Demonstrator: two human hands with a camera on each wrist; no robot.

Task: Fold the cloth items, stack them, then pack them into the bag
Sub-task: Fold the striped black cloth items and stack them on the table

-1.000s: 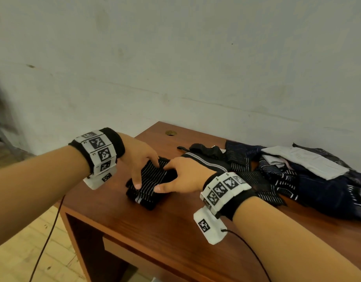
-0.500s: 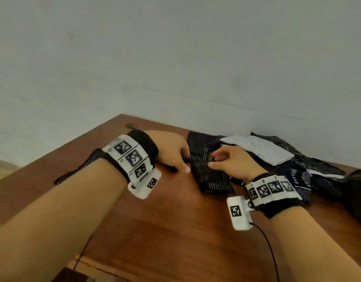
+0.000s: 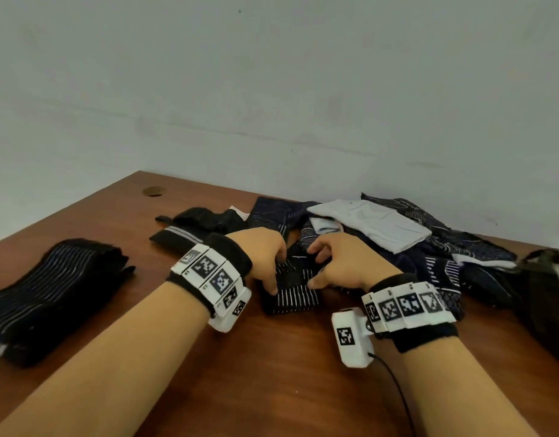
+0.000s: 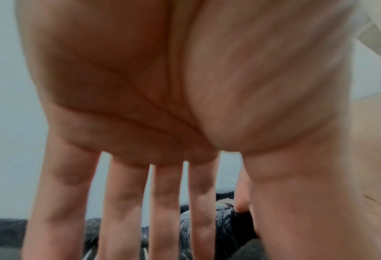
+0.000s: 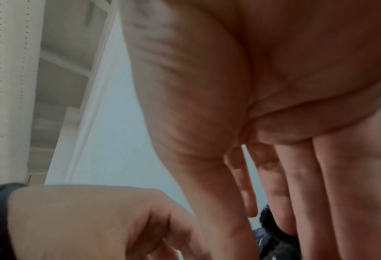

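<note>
Two hands: left hand [image 3: 265, 257] and right hand [image 3: 341, 263], each above a marker wristband, two wristbands in all. One wooden table [image 3: 271, 357] with one round cable hole [image 3: 153, 191] at its far left. Cloth items: one folded striped stack [image 3: 51, 294] at near left; one black banded piece [image 3: 193, 225] beyond it; one small striped piece [image 3: 290, 294] under the hands; one pale grey piece [image 3: 372, 225] atop a heap of dark patterned cloths [image 3: 445, 257], number indeterminate. One dark bag [image 3: 546, 294] at right.

Both hands rest on a dark striped cloth [image 3: 290, 291] on the wooden table [image 3: 271, 373], the left hand [image 3: 265, 260] on its left edge and the right hand [image 3: 341, 263] on its right. A folded striped cloth [image 3: 51, 294] lies far left; a heap of dark and white cloths [image 3: 397, 234] lies behind.
</note>
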